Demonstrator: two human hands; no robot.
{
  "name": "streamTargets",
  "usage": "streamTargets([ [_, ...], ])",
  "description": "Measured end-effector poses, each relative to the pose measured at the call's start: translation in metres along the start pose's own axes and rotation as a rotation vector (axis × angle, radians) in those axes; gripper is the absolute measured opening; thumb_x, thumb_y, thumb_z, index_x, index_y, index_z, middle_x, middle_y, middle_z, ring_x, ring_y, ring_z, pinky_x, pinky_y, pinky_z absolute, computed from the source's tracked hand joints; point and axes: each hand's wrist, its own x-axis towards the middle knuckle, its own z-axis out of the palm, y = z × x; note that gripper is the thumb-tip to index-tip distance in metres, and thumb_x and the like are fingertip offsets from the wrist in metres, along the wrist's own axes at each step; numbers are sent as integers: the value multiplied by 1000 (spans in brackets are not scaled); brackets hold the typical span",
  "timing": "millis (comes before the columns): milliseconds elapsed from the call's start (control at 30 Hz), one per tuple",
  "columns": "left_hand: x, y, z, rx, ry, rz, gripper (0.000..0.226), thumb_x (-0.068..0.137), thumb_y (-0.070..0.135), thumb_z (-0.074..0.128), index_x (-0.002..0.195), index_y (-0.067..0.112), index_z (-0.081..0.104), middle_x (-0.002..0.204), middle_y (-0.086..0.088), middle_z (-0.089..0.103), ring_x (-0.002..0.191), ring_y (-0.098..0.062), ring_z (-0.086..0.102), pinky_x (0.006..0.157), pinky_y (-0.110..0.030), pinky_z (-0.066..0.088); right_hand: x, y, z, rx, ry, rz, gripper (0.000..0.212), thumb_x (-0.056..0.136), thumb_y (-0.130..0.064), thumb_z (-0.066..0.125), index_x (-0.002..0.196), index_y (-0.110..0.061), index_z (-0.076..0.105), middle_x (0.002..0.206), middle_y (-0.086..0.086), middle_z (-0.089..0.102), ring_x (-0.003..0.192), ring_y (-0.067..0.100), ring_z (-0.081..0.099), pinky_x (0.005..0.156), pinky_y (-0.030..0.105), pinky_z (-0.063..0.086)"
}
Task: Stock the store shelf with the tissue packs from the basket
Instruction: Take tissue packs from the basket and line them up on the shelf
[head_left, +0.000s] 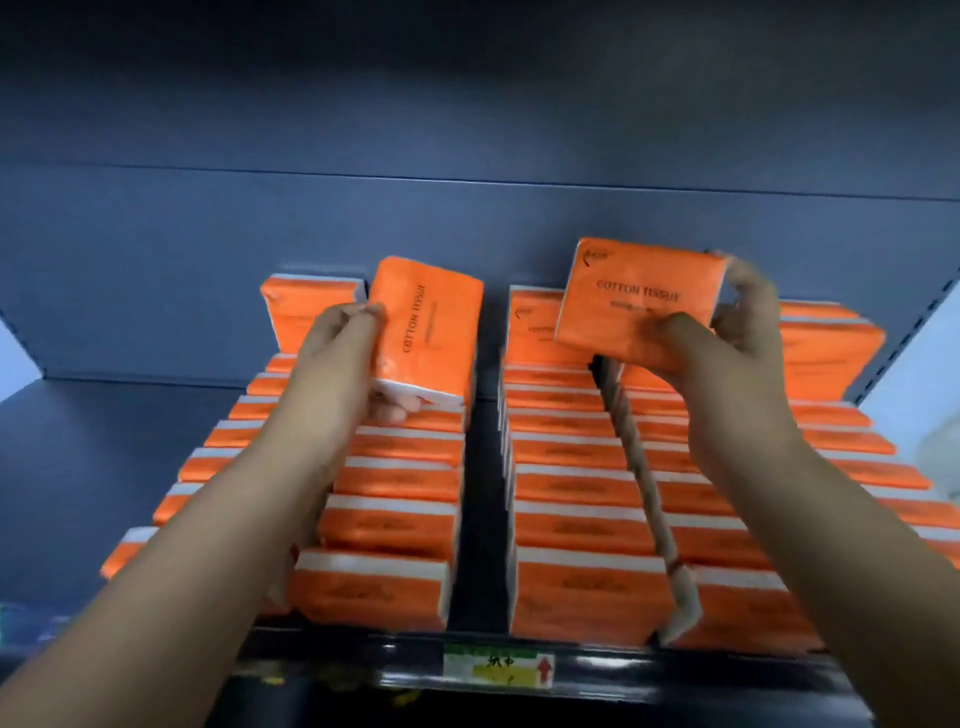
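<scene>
tissue packs (426, 322), likely soft and light, are pinched by their edges — left hand (340, 358) at 11 o'clock, right hand (727, 343) at 1.

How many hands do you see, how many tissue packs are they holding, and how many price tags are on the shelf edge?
Hands: 2, left hand and right hand
Held packs: 2, left pack and right pack
Price tags: 1, tag
Total: 5
</scene>
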Motion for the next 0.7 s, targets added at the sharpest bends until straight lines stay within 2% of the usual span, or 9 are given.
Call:
streamTargets([
  [67, 7, -1, -7, -19, 18, 47, 25, 105, 42, 56, 108, 18, 60, 68, -7, 70, 47, -23, 66, 45, -27, 54, 3, 3, 3, -41, 10, -16, 47, 73, -34, 79, 112, -45, 58, 113, 18, 68, 115, 42, 62, 94, 63, 55],
  [100, 9, 0, -9, -16, 13, 59, 24, 103, 42, 61, 106, 18, 62, 68, -5, 70, 48, -22, 65, 46, -26, 55, 6, 5, 3, -46, -7, -20, 46, 74, -34, 82, 111, -39, 56, 106, 18, 71, 106, 40, 67, 91, 60, 57],
  [167, 13, -1, -13, -1, -12, 74, 22, 98, 38, 69, 108, 18, 65, 73, -5, 71, 52, -21, 67, 50, -26, 57, 17, 11, 4, -93, -54, -61, 47, 77, -23, 86, 111, -28, 53, 92, 8, 73, 86, 22, 72, 81, 47, 59],
  [233, 19, -2, -18, 21, -40, 91, 26, 94, 32, 74, 115, 16, 68, 80, -6, 73, 57, -20, 68, 53, -26, 57, 26, 12, 7, -219, -111, -145, 50, 79, -12, 88, 109, -30, 52, 85, -8, 68, 74, 7, 65, 74, 34, 55],
  [333, 32, -3, -24, 90, -66, 129, 32, 89, 21, 80, 118, 14, 70, 90, -5, 73, 67, -16, 68, 60, -30, 57, 37, 13, 15, -465, -201, -256, 55, 74, -13, 90, 103, -41, 53, 93, -17, 66, 77, 4, 66, 75, 28, 56],
  [433, 41, -8, -31, 137, -36, 169, 28, 88, 20, 82, 114, 12, 73, 97, -12, 75, 78, -15, 74, 75, -36, 61, 41, 13, 27, -628, -268, -381, 49, 73, -13, 87, 106, -33, 57, 105, -9, 65, 85, 8, 67, 74, 6, 46],
  [500, 44, -11, -34, 142, 4, 168, 25, 89, 23, 81, 110, 13, 74, 104, -17, 76, 89, -22, 77, 84, -41, 61, 42, 15, 33, -709, -292, -460, 47, 73, -12, 86, 107, -30, 59, 109, -5, 61, 87, 12, 63, 76, 8, 42],
  [600, 46, -10, -36, 156, 29, 171, 22, 91, 24, 80, 110, 16, 74, 107, -15, 76, 94, -24, 77, 85, -41, 62, 43, 25, 35, -803, -322, -499, 44, 72, -15, 86, 110, -24, 65, 103, -8, 58, 89, 14, 60, 80, 25, 44],
  [700, 46, -10, -36, 158, 33, 171, 21, 92, 24, 78, 111, 15, 74, 108, -15, 76, 94, -23, 77, 85, -39, 63, 47, 33, 30, -851, -335, -495, 46, 71, -14, 87, 112, -22, 66, 98, -8, 59, 86, 15, 58, 77, 27, 42],
])
